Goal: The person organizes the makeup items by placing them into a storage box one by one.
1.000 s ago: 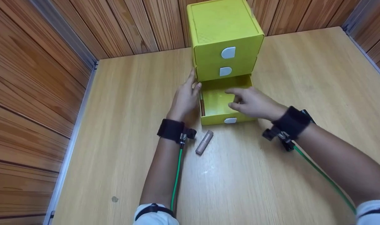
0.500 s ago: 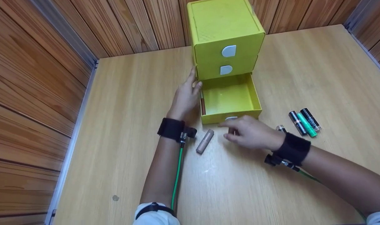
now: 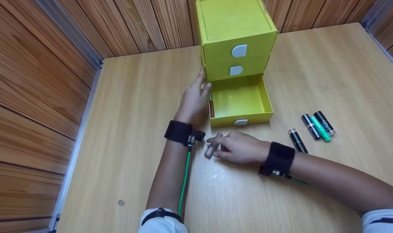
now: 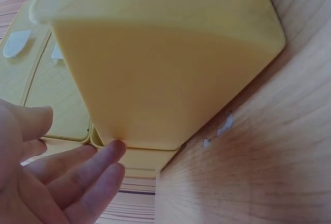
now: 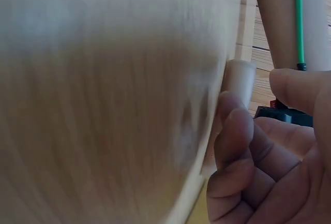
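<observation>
A small mauve cylindrical tube lies on the table in front of the yellow drawer unit. My right hand is over it, index finger across the tube and thumb beside its near end. In the right wrist view a gap shows between the thumb and the other fingers, with the tube beyond them. My left hand is at the unit's left side with fingers extended, by the pulled-out bottom drawer. The left wrist view shows a fingertip at the drawer's outer wall.
A thin brown stick-like item lies along the drawer's left inner wall. To the right on the table are several tubes: a green one between two black ones, and another black tube nearer my right forearm. Wood-panelled walls border the table.
My right hand has moved out of the drawer, toward me and left, to the mauve tube. The tubes on the right have come into view. My left hand stays at the unit.
</observation>
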Motion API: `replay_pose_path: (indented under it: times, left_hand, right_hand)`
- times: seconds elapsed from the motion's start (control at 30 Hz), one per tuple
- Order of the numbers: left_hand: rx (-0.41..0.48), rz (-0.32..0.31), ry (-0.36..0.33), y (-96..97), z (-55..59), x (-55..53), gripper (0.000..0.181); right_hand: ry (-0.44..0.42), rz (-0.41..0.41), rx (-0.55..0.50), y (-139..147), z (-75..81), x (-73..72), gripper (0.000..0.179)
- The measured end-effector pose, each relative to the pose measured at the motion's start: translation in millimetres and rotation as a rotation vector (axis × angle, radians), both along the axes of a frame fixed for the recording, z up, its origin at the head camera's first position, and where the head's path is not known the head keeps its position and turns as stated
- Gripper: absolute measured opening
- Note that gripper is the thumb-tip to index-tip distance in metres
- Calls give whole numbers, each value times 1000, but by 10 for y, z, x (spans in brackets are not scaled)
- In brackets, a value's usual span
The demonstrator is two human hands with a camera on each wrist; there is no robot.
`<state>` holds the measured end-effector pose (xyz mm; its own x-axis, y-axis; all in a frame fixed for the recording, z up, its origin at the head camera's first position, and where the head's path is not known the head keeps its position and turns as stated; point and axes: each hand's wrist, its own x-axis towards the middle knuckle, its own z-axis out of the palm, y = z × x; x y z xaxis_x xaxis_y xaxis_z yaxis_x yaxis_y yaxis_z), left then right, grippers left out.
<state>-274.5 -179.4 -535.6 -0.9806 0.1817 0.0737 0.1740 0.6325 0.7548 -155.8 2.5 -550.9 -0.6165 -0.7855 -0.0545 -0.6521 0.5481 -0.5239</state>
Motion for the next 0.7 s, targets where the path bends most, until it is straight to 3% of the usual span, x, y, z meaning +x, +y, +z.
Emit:
replay_pose_path:
  times: [0.47, 0.7]
  left_hand:
    - [-29, 7, -23, 20, 55, -22, 66]
    - [-4, 0, -7, 27, 47, -34, 65]
  right_hand:
    - [-9, -16, -68, 91, -23, -11, 11]
    - [17, -48, 2, 170, -17, 12, 10]
